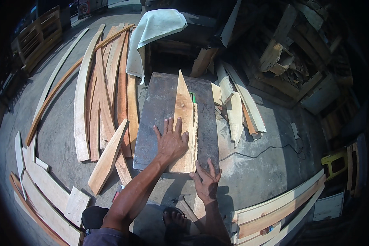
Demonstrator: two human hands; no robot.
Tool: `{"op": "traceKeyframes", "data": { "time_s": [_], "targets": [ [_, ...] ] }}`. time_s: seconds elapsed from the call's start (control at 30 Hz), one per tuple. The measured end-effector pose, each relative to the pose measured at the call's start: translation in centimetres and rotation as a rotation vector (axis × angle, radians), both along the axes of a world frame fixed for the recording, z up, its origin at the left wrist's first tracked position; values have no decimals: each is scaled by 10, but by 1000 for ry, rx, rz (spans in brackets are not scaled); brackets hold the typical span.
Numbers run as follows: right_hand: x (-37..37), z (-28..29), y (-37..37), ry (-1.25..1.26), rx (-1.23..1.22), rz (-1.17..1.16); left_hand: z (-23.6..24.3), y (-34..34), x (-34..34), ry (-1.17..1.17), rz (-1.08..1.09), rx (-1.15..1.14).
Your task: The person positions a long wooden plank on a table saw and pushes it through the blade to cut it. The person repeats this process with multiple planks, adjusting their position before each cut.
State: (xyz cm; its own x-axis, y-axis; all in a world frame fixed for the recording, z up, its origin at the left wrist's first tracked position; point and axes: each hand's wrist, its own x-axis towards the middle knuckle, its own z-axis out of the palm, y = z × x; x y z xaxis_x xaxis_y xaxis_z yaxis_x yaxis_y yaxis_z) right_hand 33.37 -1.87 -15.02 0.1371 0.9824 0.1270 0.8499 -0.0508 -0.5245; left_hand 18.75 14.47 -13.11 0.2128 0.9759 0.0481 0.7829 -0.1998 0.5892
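Observation:
My left hand (pixel 172 141) lies with fingers spread on a pointed pale board (pixel 183 100) atop a dark, worn bench top (pixel 147 123). A narrow strip with a rough edge (pixel 194 123) runs along the board's right side, and a small green piece (pixel 192 97) shows beside its upper part. My right hand (pixel 206 180) has its fingers apart at the lower right end of the board, with the thumb near the board's end and fingertips on the bench top. What lies under the board is hidden.
Long planks (pixel 84 102) lie on concrete at left, with more at lower left (pixel 45 192), right (pixel 238 119) and lower right (pixel 279 197). A hammer (pixel 186 207) is near my foot. A white sheet (pixel 156 28), scrap wood piles (pixel 299 61) and a black cable (pixel 250 156) surround the bench.

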Motion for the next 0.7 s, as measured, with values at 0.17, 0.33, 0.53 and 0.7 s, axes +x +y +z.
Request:
{"op": "traceKeyframes", "data": {
  "time_s": [0.17, 0.33, 0.53, 0.7],
  "targets": [
    [-12, 7, -36, -22, 24, 49, 0, -44, -4, -11, 23, -21],
    [-26, 15, -35, 307, 53, -115, -6, -67, -10, -50, 19, 20],
    [-36, 19, 0, 392, -7, -204, -17, -76, -11, -87, 5, 54],
    [-22, 14, -89, 501, -226, -143, -20, -170, -21, -326, -14, 61]
  ]
}}
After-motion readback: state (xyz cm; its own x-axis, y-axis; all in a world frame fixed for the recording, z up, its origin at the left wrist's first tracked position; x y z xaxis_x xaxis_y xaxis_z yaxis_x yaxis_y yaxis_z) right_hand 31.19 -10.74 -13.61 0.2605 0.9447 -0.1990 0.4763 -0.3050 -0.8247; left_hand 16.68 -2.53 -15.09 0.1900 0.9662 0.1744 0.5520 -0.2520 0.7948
